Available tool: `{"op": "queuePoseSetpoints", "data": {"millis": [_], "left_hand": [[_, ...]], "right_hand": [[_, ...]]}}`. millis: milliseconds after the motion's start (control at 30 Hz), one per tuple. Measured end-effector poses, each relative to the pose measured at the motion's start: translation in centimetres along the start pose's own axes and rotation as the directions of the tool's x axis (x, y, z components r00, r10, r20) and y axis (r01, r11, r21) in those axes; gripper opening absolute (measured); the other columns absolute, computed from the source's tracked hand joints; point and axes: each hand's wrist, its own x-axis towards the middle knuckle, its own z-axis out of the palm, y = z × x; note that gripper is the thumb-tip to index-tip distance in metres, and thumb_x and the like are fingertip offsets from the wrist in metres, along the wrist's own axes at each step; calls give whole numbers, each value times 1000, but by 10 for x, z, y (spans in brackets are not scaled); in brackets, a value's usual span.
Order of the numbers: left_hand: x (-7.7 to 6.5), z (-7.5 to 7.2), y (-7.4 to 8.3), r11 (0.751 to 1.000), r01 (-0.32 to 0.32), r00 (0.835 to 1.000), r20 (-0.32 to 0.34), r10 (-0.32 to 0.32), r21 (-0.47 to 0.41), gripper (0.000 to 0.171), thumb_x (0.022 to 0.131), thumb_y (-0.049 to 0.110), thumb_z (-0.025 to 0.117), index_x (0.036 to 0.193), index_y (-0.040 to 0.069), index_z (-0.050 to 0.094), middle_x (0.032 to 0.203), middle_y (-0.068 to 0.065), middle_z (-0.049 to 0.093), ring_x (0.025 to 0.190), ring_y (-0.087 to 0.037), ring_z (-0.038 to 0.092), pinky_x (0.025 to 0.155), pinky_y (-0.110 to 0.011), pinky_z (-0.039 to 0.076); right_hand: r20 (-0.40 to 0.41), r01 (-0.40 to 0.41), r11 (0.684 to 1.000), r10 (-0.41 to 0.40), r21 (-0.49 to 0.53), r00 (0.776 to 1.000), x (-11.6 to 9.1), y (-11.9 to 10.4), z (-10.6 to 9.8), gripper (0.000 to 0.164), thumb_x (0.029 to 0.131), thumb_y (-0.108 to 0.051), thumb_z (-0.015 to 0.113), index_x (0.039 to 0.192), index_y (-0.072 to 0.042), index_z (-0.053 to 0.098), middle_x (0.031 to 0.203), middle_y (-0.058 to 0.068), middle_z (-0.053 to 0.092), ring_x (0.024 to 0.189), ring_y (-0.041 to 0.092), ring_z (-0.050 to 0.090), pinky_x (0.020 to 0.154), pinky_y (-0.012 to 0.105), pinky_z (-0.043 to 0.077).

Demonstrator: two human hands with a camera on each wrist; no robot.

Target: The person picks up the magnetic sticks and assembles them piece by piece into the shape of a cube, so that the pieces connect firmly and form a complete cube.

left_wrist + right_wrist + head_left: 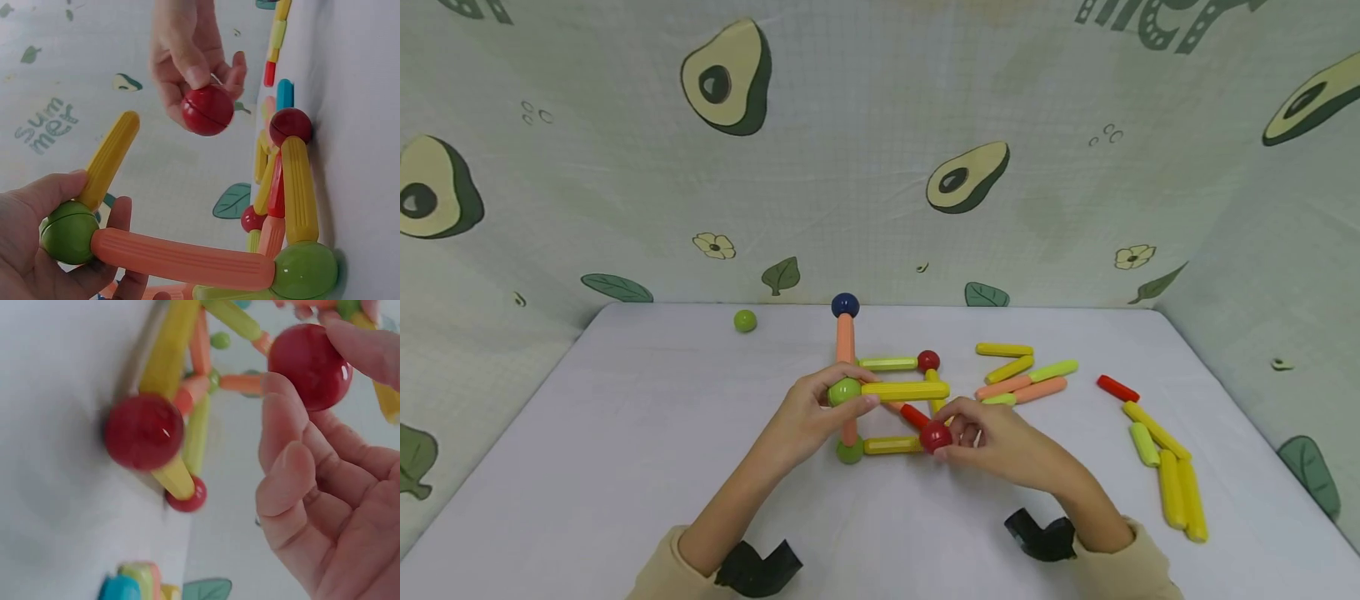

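Observation:
My left hand (pixel 822 404) pinches an upper green ball (pixel 69 232). A yellow stick (pixel 906 390) juts rightward from that ball, and an orange stick (pixel 184 257) joins it to the lower green ball (pixel 850 451) on the table. My right hand (pixel 1000 442) pinches a red ball (pixel 936 436) between thumb and fingertips, apart from the frame and below the yellow stick's free end in the head view. The base of the frame has a lower yellow stick (pixel 891 446), a corner red ball (pixel 144 431), a back red ball (pixel 928 360) and a crossing red stick (pixel 914 415).
A blue ball (pixel 845 305) tops the rear orange upright (pixel 846 337). One loose green ball (pixel 745 321) lies at the back left. Loose yellow, orange and light green sticks (pixel 1054 371) lie right of the frame. Farther right are a short red stick (pixel 1117 388) and several yellow sticks (pixel 1171 490).

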Motion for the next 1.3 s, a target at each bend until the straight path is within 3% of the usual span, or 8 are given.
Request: {"op": "queuePoseSetpoints", "data": {"millis": [200, 367, 733, 1100, 1300], "left_hand": [[1, 1, 0, 1000, -19, 1000, -4, 19, 2, 25, 101, 19, 72, 123, 7, 73, 117, -9, 70, 101, -23, 53, 76, -32, 43], [1, 2, 0, 1000, -23, 1000, -10, 23, -1, 25, 101, 19, 72, 123, 7, 73, 116, -10, 70, 98, -23, 53, 73, -30, 41], [1, 3, -1, 1000, -15, 1000, -19, 14, -13, 25, 101, 20, 73, 122, 7, 73, 112, -9, 69, 94, -22, 52, 70, -29, 40], [1, 6, -2, 998, -8, 999, -48, 5, -55, 24, 99, 18, 74, 120, 6, 74, 102, -6, 66, 86, -21, 52, 65, -27, 36], [0, 6, -2, 998, 0, 999, -54, -3, -59, 24, 99, 18, 74, 120, 6, 74, 101, -6, 65, 85, -20, 52, 63, -25, 35]], "right_hand": [[-173, -21, 997, 34, 75, 984, -11, 0, -24, 40, 97, -15, 77, 131, 3, 64, 100, 4, 67, 93, 21, 61, 77, 22, 56], [-263, 17, 996, 8, 90, 965, -16, -2, -30, 42, 98, -10, 76, 134, 6, 61, 105, 8, 69, 91, 20, 64, 76, 22, 59], [-290, 19, 993, 15, 117, 957, -13, -5, -27, 44, 100, -10, 74, 138, 5, 60, 109, 11, 68, 95, 21, 65, 76, 23, 59], [-296, 83, 993, -55, 82, 954, -19, 2, -35, 47, 102, -8, 70, 145, 5, 56, 111, 10, 69, 96, 10, 66, 84, 18, 57], [-398, -36, 999, 29, -10, 917, -27, 16, -53, 40, 105, -11, 66, 142, 3, 58, 115, 15, 67, 88, 8, 64, 75, 19, 55]]}}
